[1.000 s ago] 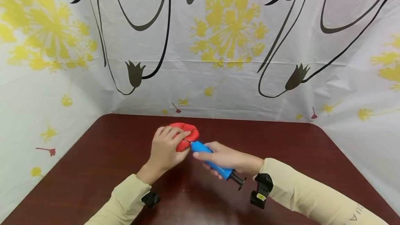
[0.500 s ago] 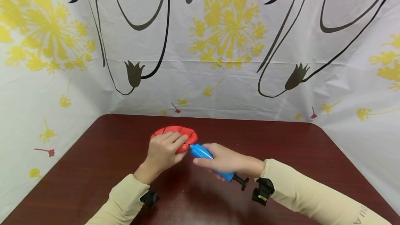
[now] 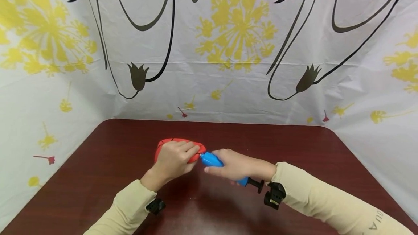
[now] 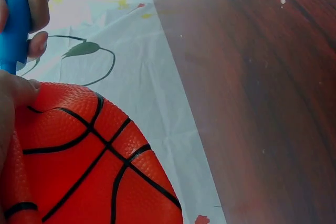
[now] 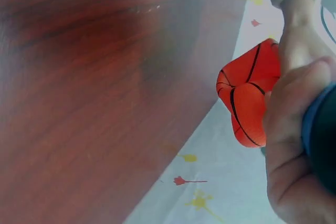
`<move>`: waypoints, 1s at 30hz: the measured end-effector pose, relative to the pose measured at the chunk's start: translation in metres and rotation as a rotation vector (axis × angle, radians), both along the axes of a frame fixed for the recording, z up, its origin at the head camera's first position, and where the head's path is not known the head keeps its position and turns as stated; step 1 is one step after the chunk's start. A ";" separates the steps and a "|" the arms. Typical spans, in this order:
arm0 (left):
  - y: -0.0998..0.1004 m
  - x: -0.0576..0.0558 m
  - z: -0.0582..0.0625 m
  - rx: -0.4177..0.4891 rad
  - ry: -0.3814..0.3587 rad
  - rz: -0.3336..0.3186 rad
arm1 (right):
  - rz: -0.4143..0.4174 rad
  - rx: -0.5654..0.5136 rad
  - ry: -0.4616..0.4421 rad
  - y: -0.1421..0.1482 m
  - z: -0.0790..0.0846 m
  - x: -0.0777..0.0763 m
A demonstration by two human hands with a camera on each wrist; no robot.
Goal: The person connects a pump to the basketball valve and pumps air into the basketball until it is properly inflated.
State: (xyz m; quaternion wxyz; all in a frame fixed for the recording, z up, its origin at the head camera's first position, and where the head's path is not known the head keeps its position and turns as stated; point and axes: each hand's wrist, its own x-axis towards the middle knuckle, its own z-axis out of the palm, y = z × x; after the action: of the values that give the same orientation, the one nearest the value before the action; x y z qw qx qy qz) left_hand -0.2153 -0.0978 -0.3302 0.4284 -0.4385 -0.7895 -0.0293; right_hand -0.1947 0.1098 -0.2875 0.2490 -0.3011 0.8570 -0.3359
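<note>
Beyond ball (image 4: 100,169) and table (image 3: 284,142) hangs flowered sheeting (image 3: 202,90).

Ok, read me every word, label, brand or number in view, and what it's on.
"OU" and "A", on the right sleeve, turned askew; any further lettering is unclear.
Black wrist device: small yellow mark, too small to read.
Red ball and blue pump: no readable text.

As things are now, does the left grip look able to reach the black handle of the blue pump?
Probably not directly: the left grip holds the red ball, and the black handle sticks out of the blue pump beyond the right grip.
</note>
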 end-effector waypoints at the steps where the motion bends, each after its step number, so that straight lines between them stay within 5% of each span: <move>1: 0.000 0.000 0.000 -0.003 -0.001 -0.004 | 0.000 -0.016 -0.043 0.000 0.000 -0.001; 5: 0.001 0.001 0.001 -0.012 0.003 -0.015 | -0.021 -0.065 -0.198 0.002 0.000 -0.002; 10: 0.004 0.001 -0.004 -0.002 -0.012 -0.001 | -0.065 -0.089 -0.279 0.006 -0.003 0.000; 19: -0.003 -0.004 -0.002 0.043 -0.005 0.100 | -0.059 -0.223 -0.305 0.019 0.003 0.003; 30: -0.019 -0.011 -0.003 0.124 -0.028 0.149 | -0.087 -0.222 -0.238 0.044 0.011 0.008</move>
State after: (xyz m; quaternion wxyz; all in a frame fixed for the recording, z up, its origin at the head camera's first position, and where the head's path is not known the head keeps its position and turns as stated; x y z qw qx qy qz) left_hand -0.2262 -0.1164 -0.3336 0.4447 -0.3506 -0.8226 -0.0521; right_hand -0.1864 0.1538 -0.2764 0.2992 -0.2473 0.7912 -0.4725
